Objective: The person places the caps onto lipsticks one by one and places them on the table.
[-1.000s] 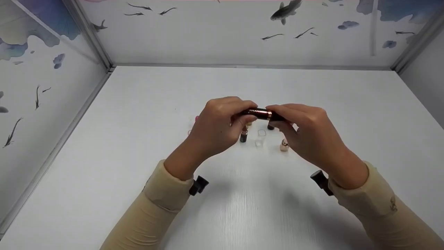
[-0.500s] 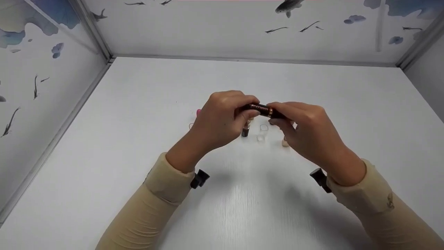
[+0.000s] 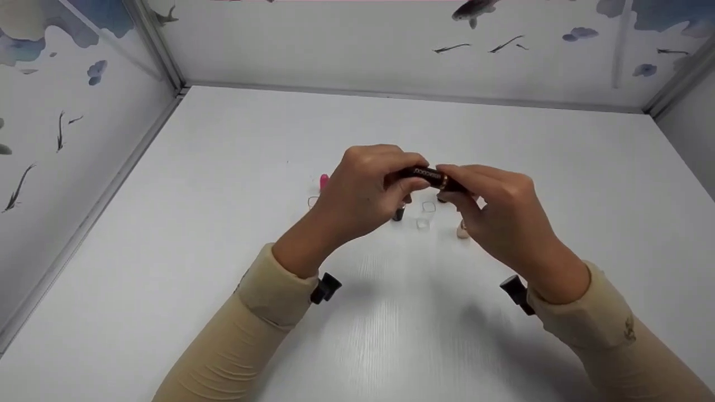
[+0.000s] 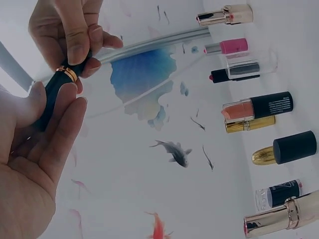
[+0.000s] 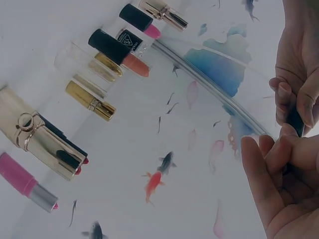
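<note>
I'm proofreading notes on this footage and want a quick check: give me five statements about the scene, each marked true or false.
1. The left hand and the right hand both grip the dark tube. True.
2. The dark tube stands by itself, with nothing holding it. False: both hands hold it, raised above the table.
3. In the left wrist view, the pink lipstick has a silver section. True.
4. The left sleeve is dark blue. False: it is beige.
5. The head view shows a gold band on the dark tube, between the two hands. True.
</note>
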A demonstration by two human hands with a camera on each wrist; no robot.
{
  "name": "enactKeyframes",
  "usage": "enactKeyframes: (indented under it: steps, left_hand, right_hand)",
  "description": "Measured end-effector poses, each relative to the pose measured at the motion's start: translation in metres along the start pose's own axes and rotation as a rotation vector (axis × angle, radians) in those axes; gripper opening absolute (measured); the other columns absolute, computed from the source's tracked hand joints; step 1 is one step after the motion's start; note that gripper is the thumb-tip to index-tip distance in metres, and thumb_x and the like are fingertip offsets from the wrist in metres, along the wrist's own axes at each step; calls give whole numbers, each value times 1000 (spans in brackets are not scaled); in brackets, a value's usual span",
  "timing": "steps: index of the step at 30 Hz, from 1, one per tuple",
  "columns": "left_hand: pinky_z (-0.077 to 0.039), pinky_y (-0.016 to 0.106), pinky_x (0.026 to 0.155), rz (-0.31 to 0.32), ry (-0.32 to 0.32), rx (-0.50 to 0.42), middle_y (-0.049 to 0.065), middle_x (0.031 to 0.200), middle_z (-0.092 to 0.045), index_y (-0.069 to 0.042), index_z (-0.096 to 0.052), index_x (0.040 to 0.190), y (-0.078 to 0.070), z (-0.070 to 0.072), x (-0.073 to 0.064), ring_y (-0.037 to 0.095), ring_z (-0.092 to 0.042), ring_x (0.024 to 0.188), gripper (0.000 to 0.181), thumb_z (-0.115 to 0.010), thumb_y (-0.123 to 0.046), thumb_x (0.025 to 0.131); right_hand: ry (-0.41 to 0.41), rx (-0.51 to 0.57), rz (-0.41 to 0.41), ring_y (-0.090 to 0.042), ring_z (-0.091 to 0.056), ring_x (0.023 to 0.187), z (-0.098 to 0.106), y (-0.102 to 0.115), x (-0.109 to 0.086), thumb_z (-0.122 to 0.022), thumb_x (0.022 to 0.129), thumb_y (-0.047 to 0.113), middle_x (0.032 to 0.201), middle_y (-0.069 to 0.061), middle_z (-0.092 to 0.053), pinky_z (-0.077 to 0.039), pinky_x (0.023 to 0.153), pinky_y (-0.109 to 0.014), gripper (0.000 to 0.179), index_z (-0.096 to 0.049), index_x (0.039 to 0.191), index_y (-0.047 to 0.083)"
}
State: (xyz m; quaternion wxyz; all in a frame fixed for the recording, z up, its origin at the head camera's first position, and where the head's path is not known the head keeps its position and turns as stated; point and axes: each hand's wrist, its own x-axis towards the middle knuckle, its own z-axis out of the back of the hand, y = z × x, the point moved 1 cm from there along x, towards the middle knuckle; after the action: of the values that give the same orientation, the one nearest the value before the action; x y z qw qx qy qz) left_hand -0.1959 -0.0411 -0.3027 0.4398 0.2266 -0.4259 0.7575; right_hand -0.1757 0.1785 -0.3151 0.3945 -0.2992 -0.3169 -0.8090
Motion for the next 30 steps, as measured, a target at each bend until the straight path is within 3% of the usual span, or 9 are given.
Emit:
enactKeyframes:
  steps: [8, 17, 24, 30]
  left_hand:
    - [-57, 19, 65, 5, -40, -55, 10, 82, -74, 6, -78, 102, 2, -6, -3, 11, -71, 67, 12, -78, -5, 98]
    - [-58, 19, 67, -54, -57, -87, 12, 86, -75, 7, -77, 102, -3, -9, 3, 12, -73, 69, 14, -77, -6, 98]
    - [-56, 21, 67, -103, 19, -21, 8, 88, -76, 3, -79, 108, -7, 14, 4, 11, -68, 72, 16, -77, -11, 100]
    - [-60, 24, 66, -67, 40, -50, 5, 93, -79, -1, -80, 110, -8, 29, 2, 9, -70, 79, 16, -80, -11, 97]
  right_hand:
    - [23, -44, -4, -25, -77, 82, 3, 2, -1, -85, 85, -7, 103, -18, -80, -51, 84, -7, 36, -75, 120, -10]
    - [-53, -71, 4, -27, -74, 77, 7, 6, -4, -86, 81, -13, 100, -19, -79, -50, 82, -7, 39, -76, 119, -10]
    - [-56, -7, 35, -20, -69, 70, 7, 10, 1, -87, 81, -11, 103, -15, -80, -50, 69, -12, 42, -77, 121, -6]
    - [-83, 10, 59, -18, -64, 71, 7, 14, 4, -89, 80, -8, 98, -10, -80, -47, 65, -17, 44, -79, 122, 0]
